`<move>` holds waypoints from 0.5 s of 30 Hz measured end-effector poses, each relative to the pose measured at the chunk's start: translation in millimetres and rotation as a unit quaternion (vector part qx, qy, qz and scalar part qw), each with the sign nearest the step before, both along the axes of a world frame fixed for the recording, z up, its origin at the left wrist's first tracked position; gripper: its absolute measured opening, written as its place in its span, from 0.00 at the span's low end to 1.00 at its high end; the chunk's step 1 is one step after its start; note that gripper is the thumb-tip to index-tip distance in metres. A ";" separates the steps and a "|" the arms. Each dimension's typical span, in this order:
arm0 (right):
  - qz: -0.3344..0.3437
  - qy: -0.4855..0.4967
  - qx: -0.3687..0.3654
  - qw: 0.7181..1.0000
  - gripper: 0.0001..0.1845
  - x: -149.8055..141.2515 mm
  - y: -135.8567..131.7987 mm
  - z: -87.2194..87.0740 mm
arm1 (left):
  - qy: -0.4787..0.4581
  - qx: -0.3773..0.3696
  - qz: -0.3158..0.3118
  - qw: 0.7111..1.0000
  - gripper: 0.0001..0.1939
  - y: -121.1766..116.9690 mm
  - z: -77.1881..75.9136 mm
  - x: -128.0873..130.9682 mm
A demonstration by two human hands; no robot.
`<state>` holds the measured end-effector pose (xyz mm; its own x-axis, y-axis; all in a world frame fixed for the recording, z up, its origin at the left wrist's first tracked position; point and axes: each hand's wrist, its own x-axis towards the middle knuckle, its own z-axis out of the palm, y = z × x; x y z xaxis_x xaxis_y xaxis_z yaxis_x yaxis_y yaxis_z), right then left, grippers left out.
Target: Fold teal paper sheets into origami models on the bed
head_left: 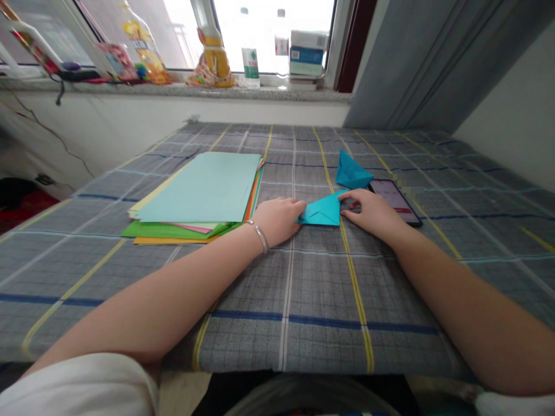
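A small folded sheet of bright blue paper (321, 212) lies on the checked tablecloth between my hands, with crease lines showing on it. My left hand (280, 219) rests on the cloth, its closed fingers pressing the paper's left end. At the paper's upper right edge, my right hand (366, 209) pinches the corner between thumb and fingers. Just behind stands a finished-looking blue folded paper shape (352, 171), pointed at the top. Beside my right hand lies a phone (396, 199) with its screen lit, partly covered by that hand.
Left of my hands lies a stack of coloured paper (203, 188), pale blue on top. The checked tablecloth (321, 289) covers the table up to the wall. Bottles, packets and boxes line the windowsill (269, 92). A grey curtain (403, 63) hangs at the right.
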<state>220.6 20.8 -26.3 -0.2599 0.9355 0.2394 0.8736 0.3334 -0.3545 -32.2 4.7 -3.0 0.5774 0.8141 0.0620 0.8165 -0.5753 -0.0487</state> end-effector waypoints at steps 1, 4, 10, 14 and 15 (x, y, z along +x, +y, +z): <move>-0.002 -0.009 0.000 1.000 0.18 0.3 0.1 -0.1 | -0.004 -0.004 -0.006 1.000 0.11 -0.5 0.0 0.1; -0.008 -0.037 -0.010 0.999 0.19 0.3 0.1 0.2 | -0.015 -0.019 -0.024 0.999 0.18 -1.0 1.2 -1.1; 0.000 -0.055 -0.013 0.998 0.21 0.9 2.3 -1.8 | 0.003 -0.064 -0.007 0.998 0.21 -0.8 8.0 -5.7; -0.008 -0.064 0.000 0.998 0.22 1.6 3.2 -1.3 | -0.014 -0.066 0.010 0.998 0.21 0.0 6.8 -4.2; -0.023 -0.058 0.005 0.998 0.22 1.3 2.6 0.6 | -0.022 -0.066 0.014 0.997 0.21 0.0 5.8 -3.0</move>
